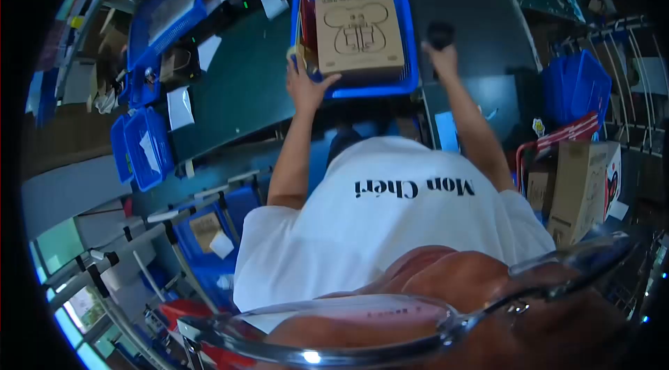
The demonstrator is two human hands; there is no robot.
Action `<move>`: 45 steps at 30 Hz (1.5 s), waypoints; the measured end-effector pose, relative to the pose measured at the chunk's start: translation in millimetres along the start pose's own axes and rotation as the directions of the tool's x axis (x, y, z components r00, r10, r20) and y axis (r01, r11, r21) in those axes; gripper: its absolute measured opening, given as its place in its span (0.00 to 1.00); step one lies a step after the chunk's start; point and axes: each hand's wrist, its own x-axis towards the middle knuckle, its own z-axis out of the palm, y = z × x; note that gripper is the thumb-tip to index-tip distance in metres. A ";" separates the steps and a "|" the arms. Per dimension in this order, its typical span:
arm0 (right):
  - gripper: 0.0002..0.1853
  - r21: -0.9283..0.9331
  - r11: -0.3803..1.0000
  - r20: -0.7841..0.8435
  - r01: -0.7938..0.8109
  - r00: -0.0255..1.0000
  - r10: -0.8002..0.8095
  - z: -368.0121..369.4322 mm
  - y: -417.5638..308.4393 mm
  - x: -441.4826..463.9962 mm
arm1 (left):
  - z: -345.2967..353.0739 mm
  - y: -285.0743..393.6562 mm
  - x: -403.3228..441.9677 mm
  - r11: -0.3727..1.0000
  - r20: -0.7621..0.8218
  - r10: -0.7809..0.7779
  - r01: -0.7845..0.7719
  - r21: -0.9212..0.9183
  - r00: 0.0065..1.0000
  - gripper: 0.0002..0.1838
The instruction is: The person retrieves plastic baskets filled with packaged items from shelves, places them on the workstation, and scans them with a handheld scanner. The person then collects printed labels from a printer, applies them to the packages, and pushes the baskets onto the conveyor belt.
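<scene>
A blue plastic basket (411, 35) stands on the table in front of me. In it lies a brown cardboard box (390, 49) with a black line drawing of a bear-like figure on top. A red item (307, 21) is wedged along the box's left side. My left hand (306, 88) grips the basket's near left corner, its thumb reaching in by the box. Something small and yellowish (298, 54) shows at those fingertips. To the right of the basket, my right hand (444, 63) is closed around a black handheld scanner (440, 34), which is dark and partly hidden.
A dark green table (244, 105) extends left, with papers and a blue tray (167, 18). Several blue baskets (146, 150) sit at the left. At right are a blue bin (578, 88), a red-edged rack (557, 136) and a cardboard carton (575, 189). Metal-framed trolleys (167, 217) stand at lower left.
</scene>
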 end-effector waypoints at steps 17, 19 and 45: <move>0.08 0.581 0.457 0.270 -0.674 0.689 0.673 26.7 29.5 -77.4 | 47.8 -19.9 117.1 0.954 -0.024 0.049 -0.054 -0.296 0.999 0.38; 0.13 0.485 0.494 0.288 -0.722 0.665 0.689 27.0 23.8 -83.2 | 68.3 -37.6 124.7 0.879 0.072 0.012 0.024 -0.476 0.997 0.34; 0.25 0.563 0.407 0.220 -0.719 0.605 0.765 31.2 29.2 -65.9 | 162.9 -129.7 316.2 0.107 0.049 -0.757 0.198 -0.974 0.651 0.03</move>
